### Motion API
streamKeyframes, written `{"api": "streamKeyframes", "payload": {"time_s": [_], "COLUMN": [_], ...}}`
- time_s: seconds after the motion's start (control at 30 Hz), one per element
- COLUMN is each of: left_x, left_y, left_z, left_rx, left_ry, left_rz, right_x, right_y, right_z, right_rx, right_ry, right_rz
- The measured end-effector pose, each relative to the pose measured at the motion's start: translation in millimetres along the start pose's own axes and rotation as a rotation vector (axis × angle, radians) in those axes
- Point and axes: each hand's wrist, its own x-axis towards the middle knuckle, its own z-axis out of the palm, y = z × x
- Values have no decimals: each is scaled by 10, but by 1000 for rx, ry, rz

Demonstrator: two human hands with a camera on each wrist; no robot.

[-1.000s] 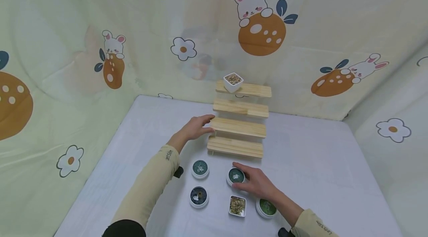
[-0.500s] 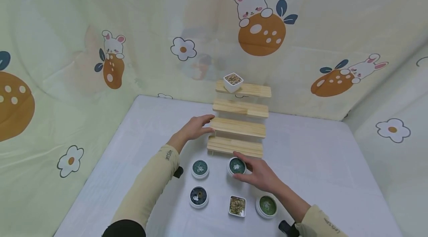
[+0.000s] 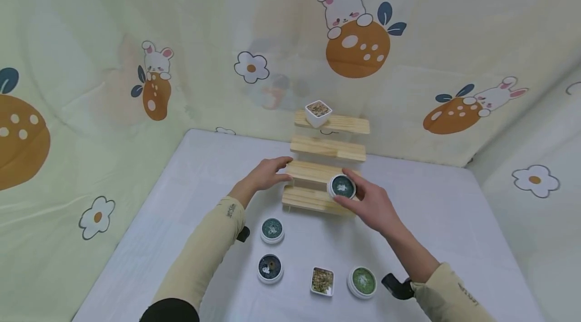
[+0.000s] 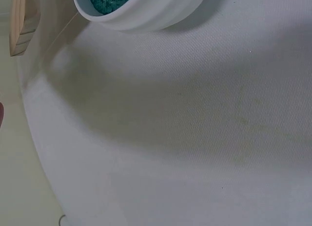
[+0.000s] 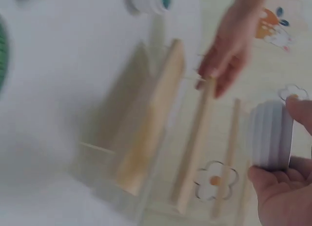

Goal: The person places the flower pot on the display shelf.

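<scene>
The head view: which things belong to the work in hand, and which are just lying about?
In use:
round teal-topped pot, in the right hand
wooden stand, held at one end by the left hand

Untouched, though the pots may well belong too:
upper square pot, on the stand
lower square pot
green-topped pot
second teal-topped pot
dark-topped pot
rabbit-print cloth

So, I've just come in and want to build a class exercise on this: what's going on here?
A person's right hand holds a round white pot with a dark teal filling, up by the lower shelves of a four-tier wooden stand. Their left hand grips the left end of the second shelf up. A square pot stands on the top shelf. Three other round pots and another square one are on the table.
</scene>
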Motion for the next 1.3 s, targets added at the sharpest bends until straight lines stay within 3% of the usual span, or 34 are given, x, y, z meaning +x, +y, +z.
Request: {"api": "streamKeyframes", "payload": {"time_s": [0.27, 0.57, 1.3], "left_x": [-3, -21, -12], "left_y": [15, 16, 0], "left_z": [18, -3, 5], "left_rx": [4, -9, -30], "left_ry": [-2, 7, 19], "left_rz": [-16, 2, -2], "right_x": [186, 419, 852], "right_y": [-118, -161, -113], "right_z": [-304, -432, -559], "right_rx": [5, 27, 116], "right_ry": [134, 215, 214], "right_rz": [101, 157, 249]}}
